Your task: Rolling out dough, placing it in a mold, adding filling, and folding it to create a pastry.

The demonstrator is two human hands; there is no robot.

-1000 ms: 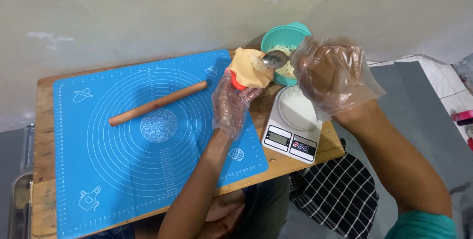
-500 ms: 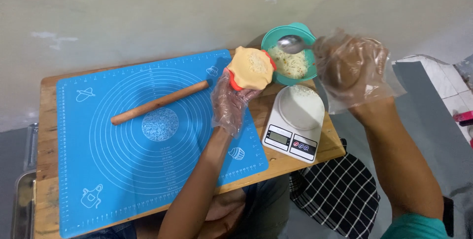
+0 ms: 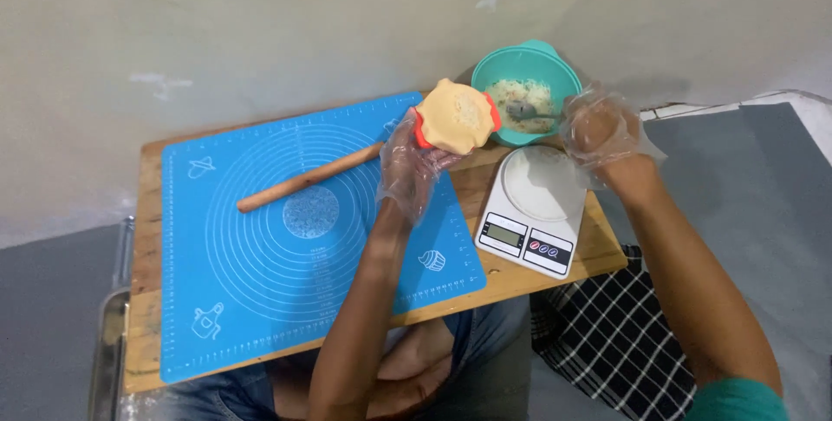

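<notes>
My left hand [image 3: 409,169], in a clear plastic glove, holds up a red mould lined with a round of yellow dough [image 3: 456,116] that has some filling in its middle. My right hand [image 3: 598,130], also gloved, grips the handle of a metal spoon [image 3: 524,111]. The spoon's bowl rests in the pale shredded filling inside a teal bowl [image 3: 555,70] at the table's far right corner. The mould hovers just left of that bowl.
A blue silicone baking mat [image 3: 260,265] covers most of the wooden table [image 3: 143,248], with a wooden rolling pin [image 3: 308,178] lying across it. A white kitchen scale [image 3: 530,213] sits in front of the bowl. A metal tray [image 3: 104,352] lies at the left, a checked cloth [image 3: 615,334] lower right.
My right hand moved the spoon away from the dough, lifted it over the bowl, then lowered it into the filling. The left hand kept the mould raised. The camera view shifted.
</notes>
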